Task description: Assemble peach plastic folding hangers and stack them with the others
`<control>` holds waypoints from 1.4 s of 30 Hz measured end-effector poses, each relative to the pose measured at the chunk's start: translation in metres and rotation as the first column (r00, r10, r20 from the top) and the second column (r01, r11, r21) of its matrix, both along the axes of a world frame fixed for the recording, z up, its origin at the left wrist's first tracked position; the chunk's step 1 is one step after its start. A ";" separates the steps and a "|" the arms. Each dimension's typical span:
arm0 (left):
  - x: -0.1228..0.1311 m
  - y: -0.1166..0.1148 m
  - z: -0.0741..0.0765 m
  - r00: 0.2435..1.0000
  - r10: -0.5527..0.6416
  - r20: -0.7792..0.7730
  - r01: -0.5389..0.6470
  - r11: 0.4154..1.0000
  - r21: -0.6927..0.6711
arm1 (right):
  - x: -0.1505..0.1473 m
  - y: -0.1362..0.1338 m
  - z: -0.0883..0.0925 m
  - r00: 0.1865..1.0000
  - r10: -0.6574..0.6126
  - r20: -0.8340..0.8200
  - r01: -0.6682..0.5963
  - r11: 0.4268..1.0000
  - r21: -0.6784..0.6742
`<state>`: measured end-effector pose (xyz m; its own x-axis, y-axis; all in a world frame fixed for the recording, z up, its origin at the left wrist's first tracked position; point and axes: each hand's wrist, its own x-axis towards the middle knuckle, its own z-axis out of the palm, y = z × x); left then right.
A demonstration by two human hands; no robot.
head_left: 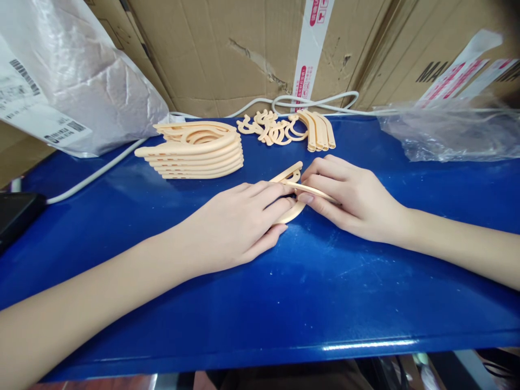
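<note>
Near the middle of the table, my left hand [247, 219] lies over a cream plastic piece [293, 213] with a curved edge, fingers pressed down on it. Facing it, my right hand [353, 197] pinches a slim curved cream arm [314, 190] between thumb and fingers. That arm crosses over the piece under my left hand, and the parts look like those of a folding clothes hanger. Whether the two are joined is hidden by my fingers. Behind my hands are a neat stack of cream hanger pieces [199, 157], a loose pile of hooks [270, 128] and several curved arms [319, 130].
The blue table [260, 309] has its front edge below my hands. Cardboard boxes [227, 49] wall off the back, with a white cable [260, 102] along them. A wrapped parcel [89, 76] stands back left, clear plastic film [442, 132] back right. A black object [20, 216] sits far left.
</note>
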<state>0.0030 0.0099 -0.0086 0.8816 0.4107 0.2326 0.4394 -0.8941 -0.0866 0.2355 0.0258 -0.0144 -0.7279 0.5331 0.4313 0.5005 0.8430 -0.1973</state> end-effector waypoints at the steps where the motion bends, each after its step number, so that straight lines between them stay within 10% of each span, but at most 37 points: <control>1: 0.000 0.000 0.000 1.000 0.003 -0.005 -0.003 1.000 -0.006 | 0.000 0.000 0.000 1.000 -0.011 0.001 0.011 1.000 0.001; 42: 0.001 0.000 0.001 1.000 0.015 -0.004 -0.015 0.999 -0.029 | 0.001 -0.005 -0.001 0.977 -0.213 0.000 0.212 0.975 -0.071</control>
